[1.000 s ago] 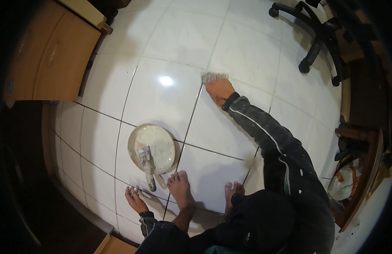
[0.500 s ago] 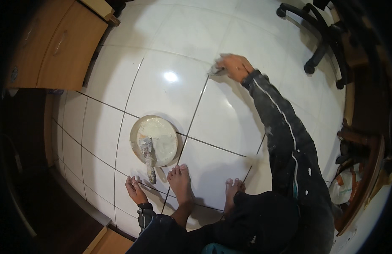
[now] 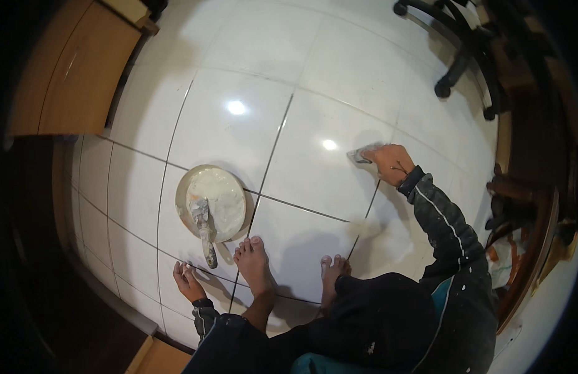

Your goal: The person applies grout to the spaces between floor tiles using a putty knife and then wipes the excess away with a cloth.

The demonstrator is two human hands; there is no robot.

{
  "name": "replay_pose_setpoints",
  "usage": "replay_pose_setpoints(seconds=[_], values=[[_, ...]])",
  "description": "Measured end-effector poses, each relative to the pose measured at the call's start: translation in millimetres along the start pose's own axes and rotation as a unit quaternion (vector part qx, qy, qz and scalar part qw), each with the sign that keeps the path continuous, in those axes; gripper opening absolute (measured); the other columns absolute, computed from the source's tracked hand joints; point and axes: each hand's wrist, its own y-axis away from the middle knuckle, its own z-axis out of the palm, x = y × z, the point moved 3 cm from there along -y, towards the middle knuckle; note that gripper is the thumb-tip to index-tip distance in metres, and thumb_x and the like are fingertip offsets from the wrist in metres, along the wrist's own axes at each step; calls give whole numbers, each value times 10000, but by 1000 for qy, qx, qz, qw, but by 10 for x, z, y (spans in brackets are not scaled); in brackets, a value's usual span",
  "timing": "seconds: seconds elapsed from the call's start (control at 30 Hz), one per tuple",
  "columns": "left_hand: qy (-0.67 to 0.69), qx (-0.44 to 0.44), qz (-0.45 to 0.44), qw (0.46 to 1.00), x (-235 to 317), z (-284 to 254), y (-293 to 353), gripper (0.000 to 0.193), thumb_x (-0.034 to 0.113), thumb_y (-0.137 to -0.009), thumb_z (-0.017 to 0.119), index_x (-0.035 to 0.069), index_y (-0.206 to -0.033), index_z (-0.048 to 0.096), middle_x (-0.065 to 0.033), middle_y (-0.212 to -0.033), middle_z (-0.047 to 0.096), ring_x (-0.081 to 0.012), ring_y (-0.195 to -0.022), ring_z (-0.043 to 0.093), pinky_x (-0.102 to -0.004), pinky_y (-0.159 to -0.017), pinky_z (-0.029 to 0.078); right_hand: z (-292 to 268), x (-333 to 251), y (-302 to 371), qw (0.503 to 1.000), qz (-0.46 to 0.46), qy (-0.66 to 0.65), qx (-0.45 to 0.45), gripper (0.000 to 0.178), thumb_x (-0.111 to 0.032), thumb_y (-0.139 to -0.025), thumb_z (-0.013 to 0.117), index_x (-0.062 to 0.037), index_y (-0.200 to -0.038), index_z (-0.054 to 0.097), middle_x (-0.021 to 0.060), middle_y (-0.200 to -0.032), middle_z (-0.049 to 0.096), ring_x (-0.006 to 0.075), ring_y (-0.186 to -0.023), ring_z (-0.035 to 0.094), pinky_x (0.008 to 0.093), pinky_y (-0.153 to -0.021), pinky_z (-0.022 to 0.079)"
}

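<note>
My right hand [image 3: 392, 163] is closed around a flat grey piece [image 3: 362, 154] smeared with white, low over the tiled floor [image 3: 320, 168]; the fingers hide part of it, so I cannot tell its exact kind. To the left stands a round, shallow cream basin [image 3: 182, 215] with a layer of whitish paste [image 3: 225, 193]. A paste-caked putty knife [image 3: 203, 224] leans in it, blade in the paste and handle sticking out over the near rim. Below that handle, my left hand [image 3: 189, 283] holds nothing. Its fingers are loosely bent and apart, with white on the fingertips.
My bare feet [image 3: 254, 265] rest on the tiles near the basin. A wooden cabinet [image 3: 83, 75] stands at the far left. The wheeled base of a chair [image 3: 457, 68] is at the far right. Wooden furniture [image 3: 541, 249] and a plastic bag [image 3: 502, 262] line the right side.
My right hand has come nearer and to the right with the grey piece, from one tile joint toward another. The left hand stays beside the basin; the whole view has shifted slightly.
</note>
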Motion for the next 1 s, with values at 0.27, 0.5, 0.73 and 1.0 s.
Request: replay_pose_setpoints(seconds=[0.27, 0.5, 0.73, 1.0], values=[[44, -108, -41, 992, 323, 446, -163, 443, 269, -1017, 464, 46, -1397, 411, -134, -1246, 591, -159, -984, 585, -311, -839, 494, -287, 674, 483, 928, 164, -255, 217, 475, -17, -736, 604, -55, -1209, 613, 181, -1062, 681, 339, -982, 659, 390, -865, 511], [21, -126, -9, 992, 427, 625, -238, 446, 263, -1023, 458, 48, -1410, 405, -129, -1265, 588, -198, -1037, 581, -309, -895, 466, 63, 790, 587, 941, 24, -241, 237, 533, 153, -712, 533, -99, -1158, 676, 89, -1293, 614, 283, -1335, 456, 340, -1034, 449], [57, -68, -53, 995, 346, 496, -270, 489, 357, -1012, 468, 80, -1412, 413, -121, -1294, 585, -207, -991, 608, -335, -857, 487, 586, 875, 936, 985, -36, -58, 160, 396, 36, -759, 612, -151, -1099, 691, 27, -1269, 629, 242, -1311, 473, 390, -1139, 350], [33, -98, -44, 994, 143, 506, -175, 456, 318, -1019, 466, 75, -1402, 418, -94, -1260, 604, -184, -979, 596, -305, -843, 488, 51, 826, 430, 967, 165, -28, 191, 416, -60, -768, 591, -160, -1168, 646, 114, -995, 704, 292, -885, 680, 430, -771, 536]])
